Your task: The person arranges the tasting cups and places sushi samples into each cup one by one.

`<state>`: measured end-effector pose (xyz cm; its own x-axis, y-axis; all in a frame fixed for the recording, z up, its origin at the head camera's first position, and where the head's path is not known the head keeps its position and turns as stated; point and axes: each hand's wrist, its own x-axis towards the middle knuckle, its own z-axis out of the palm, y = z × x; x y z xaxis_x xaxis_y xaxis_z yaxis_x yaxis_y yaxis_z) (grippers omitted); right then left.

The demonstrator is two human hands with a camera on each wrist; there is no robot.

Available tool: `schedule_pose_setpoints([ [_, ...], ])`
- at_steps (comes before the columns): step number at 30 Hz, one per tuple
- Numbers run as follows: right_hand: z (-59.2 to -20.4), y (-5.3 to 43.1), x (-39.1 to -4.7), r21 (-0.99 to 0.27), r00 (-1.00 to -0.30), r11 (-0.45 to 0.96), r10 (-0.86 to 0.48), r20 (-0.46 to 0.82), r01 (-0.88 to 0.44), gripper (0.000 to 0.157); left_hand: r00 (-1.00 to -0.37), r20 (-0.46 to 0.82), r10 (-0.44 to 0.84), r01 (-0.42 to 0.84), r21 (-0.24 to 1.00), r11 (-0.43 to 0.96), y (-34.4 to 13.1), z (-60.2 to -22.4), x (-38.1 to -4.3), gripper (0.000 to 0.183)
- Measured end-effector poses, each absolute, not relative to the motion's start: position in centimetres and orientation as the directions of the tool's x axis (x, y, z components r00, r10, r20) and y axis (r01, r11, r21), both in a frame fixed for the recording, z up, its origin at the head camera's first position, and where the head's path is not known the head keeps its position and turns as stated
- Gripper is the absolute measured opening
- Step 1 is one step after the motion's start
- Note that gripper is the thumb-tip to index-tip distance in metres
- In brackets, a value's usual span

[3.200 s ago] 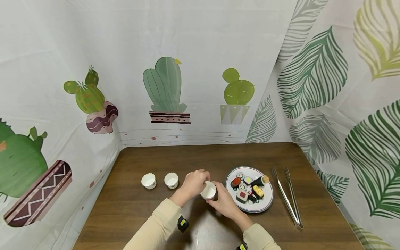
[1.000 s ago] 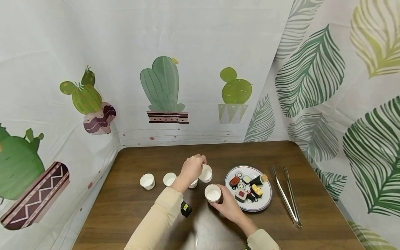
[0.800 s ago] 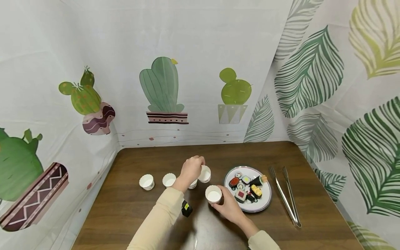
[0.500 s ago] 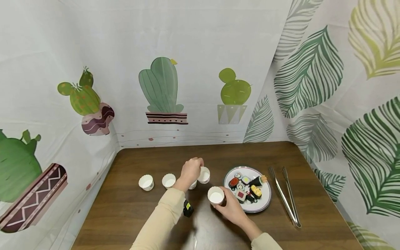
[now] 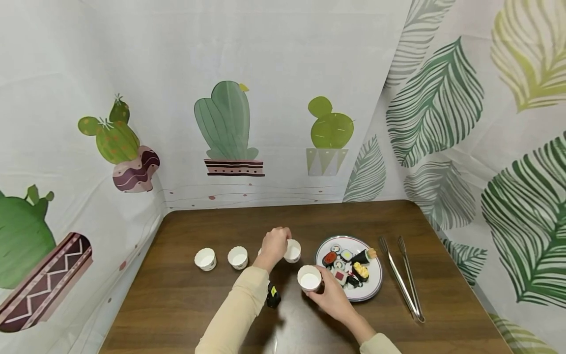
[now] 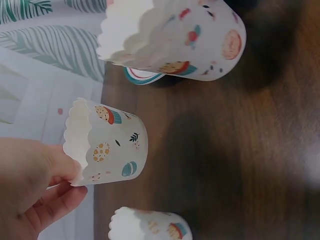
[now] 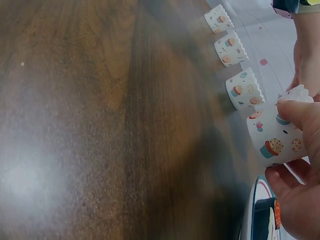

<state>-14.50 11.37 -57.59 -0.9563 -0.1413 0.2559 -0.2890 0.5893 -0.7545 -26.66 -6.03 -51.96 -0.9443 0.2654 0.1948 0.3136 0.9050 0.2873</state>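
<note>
My left hand [image 5: 275, 246] pinches the scalloped rim of a white paper baking cup [image 6: 112, 142] between thumb and fingers. My right hand [image 5: 333, 300] grips a second paper baking cup [image 5: 309, 279], thumb on one side and fingers on the other; it is nearer to me and beside the plate. Cupcake pictures decorate the sides of both. To the left stand two more baking cups, the far-left cup [image 5: 205, 259] and its neighbour [image 5: 238, 257]. A third standing cup [image 7: 244, 90] shows in the right wrist view, mostly covered by my left hand in the head view.
A round plate [image 5: 374, 287] bearing several sushi pieces stands right of my right hand. Metal tongs [image 5: 404, 282] lie spread farther right. The brown wooden table [image 5: 177, 305] ends at a printed cloth [image 5: 283, 191] behind it.
Earlier both hands were together at one cup; now each holds its own, apart. The right-hand cup has moved right and slightly nearer. The left hand has moved slightly right and nearer lately.
</note>
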Motion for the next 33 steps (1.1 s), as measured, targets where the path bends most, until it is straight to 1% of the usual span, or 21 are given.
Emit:
schedule_pose_setpoints([
  [8,-57.6,12.2,-14.5,-0.756,-0.961,0.599,-0.104,0.255,-0.265,0.066,-0.965,0.147,0.218,0.255,0.321,0.912,-5.2,-53.2,-26.7,0.013],
  [13,-57.7,12.8,-14.5,-0.775,-0.974,0.594,-0.067,0.218,-0.215,0.066,-0.972,0.137,0.192,0.227,0.321,0.919,-4.9,-53.8,-26.6,0.014],
  [21,-57.6,13.8,-14.6,-0.819,-0.986,0.555,-0.009,0.167,-0.144,0.067,-0.976,0.099,0.193,0.216,0.334,0.918,-4.7,-54.6,-26.5,0.015],
  [33,-57.4,14.1,-14.6,-0.833,-0.983,0.531,-0.008,0.182,-0.158,0.067,-0.982,0.088,0.170,0.190,0.344,0.920,-4.2,-55.0,-26.6,0.013],
])
